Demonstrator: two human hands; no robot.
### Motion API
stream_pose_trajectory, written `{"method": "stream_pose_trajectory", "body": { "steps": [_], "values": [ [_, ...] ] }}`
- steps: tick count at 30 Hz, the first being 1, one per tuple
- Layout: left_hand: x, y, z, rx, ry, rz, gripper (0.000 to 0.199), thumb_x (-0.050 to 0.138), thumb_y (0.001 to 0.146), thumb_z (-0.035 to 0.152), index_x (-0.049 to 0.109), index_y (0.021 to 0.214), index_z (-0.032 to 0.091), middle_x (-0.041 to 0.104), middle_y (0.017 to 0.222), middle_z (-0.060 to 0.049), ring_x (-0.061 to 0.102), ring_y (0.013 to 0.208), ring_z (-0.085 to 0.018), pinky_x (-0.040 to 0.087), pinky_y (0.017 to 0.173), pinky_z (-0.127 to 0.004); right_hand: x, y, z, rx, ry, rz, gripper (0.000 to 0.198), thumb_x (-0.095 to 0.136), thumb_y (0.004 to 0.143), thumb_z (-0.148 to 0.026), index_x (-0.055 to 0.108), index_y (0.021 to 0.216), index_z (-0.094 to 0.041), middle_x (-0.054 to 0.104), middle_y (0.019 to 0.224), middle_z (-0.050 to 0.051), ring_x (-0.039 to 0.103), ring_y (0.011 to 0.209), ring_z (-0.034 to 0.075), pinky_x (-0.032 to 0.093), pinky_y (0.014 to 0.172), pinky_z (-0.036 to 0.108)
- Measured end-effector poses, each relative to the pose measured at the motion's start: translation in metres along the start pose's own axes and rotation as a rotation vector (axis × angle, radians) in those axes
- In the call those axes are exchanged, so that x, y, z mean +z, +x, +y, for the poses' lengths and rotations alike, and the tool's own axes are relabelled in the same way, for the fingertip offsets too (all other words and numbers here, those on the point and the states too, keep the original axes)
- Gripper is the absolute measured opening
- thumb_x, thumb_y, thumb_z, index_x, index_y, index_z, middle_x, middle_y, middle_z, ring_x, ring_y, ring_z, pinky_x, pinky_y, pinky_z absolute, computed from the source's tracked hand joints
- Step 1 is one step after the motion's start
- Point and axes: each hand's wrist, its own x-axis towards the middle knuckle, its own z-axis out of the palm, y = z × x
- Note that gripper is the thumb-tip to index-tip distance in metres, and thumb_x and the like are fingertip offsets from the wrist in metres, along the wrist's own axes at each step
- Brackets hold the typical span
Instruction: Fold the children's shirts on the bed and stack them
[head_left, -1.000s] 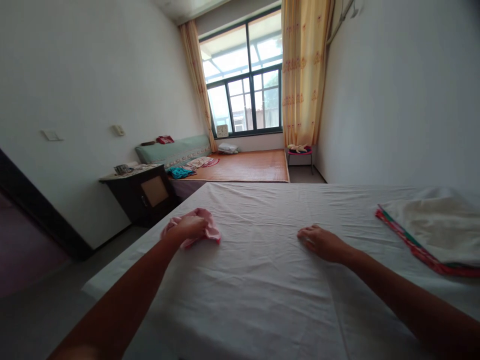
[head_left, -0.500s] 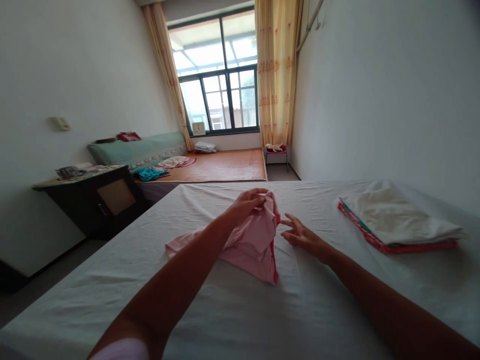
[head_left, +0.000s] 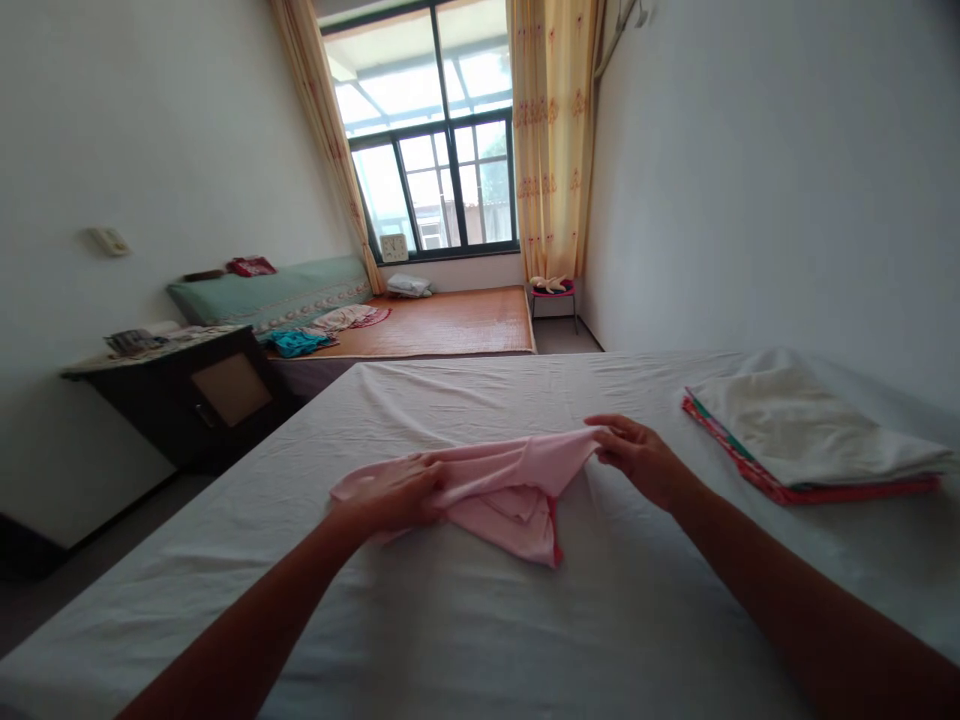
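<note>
A pink piece of clothing with red trim lies rumpled and partly folded on the white sheet in front of me; its exact kind does not show. Over its left part rests my left hand, palm down, with the fingers lying along the fabric. My right hand pinches the far right corner between thumb and fingers and holds it a little above the sheet, so the upper edge is drawn out to the right. The lower corner, edged in red, rests on the sheet.
A folded stack of cloth, white on top with red and green edges below, lies at the right. The white-sheeted bed spreads under my arms. Beyond are a dark cabinet, a mat-covered bed and a small stool.
My left hand has let go of the upper right part and moved left onto the garment. My right hand, free before, now grips the corner and has pulled it right.
</note>
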Motion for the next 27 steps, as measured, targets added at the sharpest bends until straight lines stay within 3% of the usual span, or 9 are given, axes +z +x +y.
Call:
{"method": "stream_pose_trajectory", "body": {
  "steps": [3, 5, 10, 15, 18, 20, 22, 25, 27],
  "values": [
    [0.006, -0.014, 0.003, -0.051, 0.085, 0.101, 0.02, 0.056, 0.075, 0.021, 0.06, 0.094, 0.024, 0.059, 0.107, -0.005, 0.053, 0.107, -0.023, 0.04, 0.091, -0.033, -0.014, 0.0, -0.02, -0.06, 0.149, 0.04, 0.023, 0.077, 0.067, -0.025, 0.071, 0.088, -0.022, 0.065, 0.078, -0.002, 0.057, 0.058, 0.006, 0.051, 0.055, 0.015],
    [-0.001, -0.02, 0.005, -0.056, 0.009, 0.17, 0.014, 0.051, 0.078, 0.021, 0.061, 0.088, 0.023, 0.061, 0.1, -0.004, 0.055, 0.1, -0.022, 0.041, 0.086, -0.031, -0.022, -0.006, -0.037, -0.113, 0.203, 0.037, 0.022, 0.077, 0.067, -0.022, 0.071, 0.088, -0.022, 0.065, 0.075, -0.003, 0.056, 0.055, 0.005, 0.051, 0.052, 0.013],
    [-0.051, -0.023, -0.001, -0.011, -0.547, 0.228, 0.029, 0.046, 0.087, 0.04, 0.059, 0.078, 0.016, 0.054, 0.066, 0.002, 0.05, 0.061, -0.012, 0.038, 0.055, -0.02, -0.029, -0.006, -0.09, -0.266, 0.255, 0.054, 0.019, 0.073, 0.071, -0.019, 0.068, 0.089, -0.023, 0.065, 0.071, -0.005, 0.056, 0.052, 0.003, 0.052, 0.051, 0.009],
    [-0.078, 0.043, -0.029, -0.167, -0.894, 0.655, 0.039, 0.059, 0.076, 0.049, 0.061, 0.092, 0.013, 0.059, 0.069, 0.0, 0.052, 0.058, -0.013, 0.04, 0.05, -0.021, -0.016, 0.059, -0.117, -0.389, 0.138, 0.265, 0.021, 0.07, 0.066, -0.012, 0.064, 0.084, -0.02, 0.065, 0.078, -0.002, 0.064, 0.074, 0.009, 0.056, 0.072, 0.018],
    [-0.07, 0.088, -0.057, -0.35, -0.85, 0.922, 0.043, 0.058, 0.076, 0.038, 0.06, 0.109, 0.011, 0.064, 0.086, -0.007, 0.059, 0.07, -0.015, 0.048, 0.065, -0.027, -0.003, 0.087, -0.108, -0.389, -0.149, 0.396, 0.036, 0.069, 0.067, -0.015, 0.06, 0.102, -0.023, 0.062, 0.114, 0.004, 0.061, 0.104, 0.016, 0.052, 0.089, 0.032],
    [-0.06, 0.099, -0.071, -0.448, -0.717, 1.02, 0.043, 0.056, 0.076, 0.031, 0.058, 0.113, 0.01, 0.064, 0.098, -0.012, 0.061, 0.082, -0.019, 0.049, 0.076, -0.031, 0.003, 0.083, -0.095, -0.423, -0.443, 0.326, 0.044, 0.068, 0.072, -0.022, 0.057, 0.115, -0.024, 0.054, 0.13, 0.007, 0.052, 0.118, 0.021, 0.045, 0.098, 0.039],
    [-0.047, 0.09, -0.075, -0.34, -0.611, 0.92, 0.036, 0.054, 0.078, 0.03, 0.063, 0.107, 0.012, 0.066, 0.099, -0.011, 0.061, 0.089, -0.02, 0.047, 0.083, -0.033, 0.005, 0.061, -0.079, -0.407, -0.735, 0.052, 0.044, 0.065, 0.077, -0.032, 0.057, 0.12, -0.024, 0.055, 0.13, 0.009, 0.05, 0.121, 0.024, 0.04, 0.102, 0.043],
    [-0.026, 0.051, -0.059, 0.004, -0.569, 0.439, 0.027, 0.051, 0.082, 0.036, 0.068, 0.091, 0.017, 0.069, 0.085, -0.004, 0.063, 0.083, -0.018, 0.048, 0.079, -0.028, -0.004, 0.015, -0.052, -0.26, -1.027, -0.468, 0.05, 0.065, 0.077, -0.044, 0.06, 0.123, -0.026, 0.058, 0.129, 0.008, 0.051, 0.12, 0.027, 0.037, 0.104, 0.044],
    [-0.012, 0.02, -0.042, 0.089, -0.513, 0.169, 0.025, 0.053, 0.082, 0.037, 0.069, 0.087, 0.018, 0.069, 0.082, -0.002, 0.062, 0.077, -0.016, 0.047, 0.072, -0.025, -0.016, -0.011, -0.034, -0.189, -1.123, -0.645, 0.066, 0.072, 0.068, -0.047, 0.055, 0.129, -0.027, 0.052, 0.135, 0.009, 0.046, 0.125, 0.029, 0.035, 0.106, 0.043]
  ]
}}
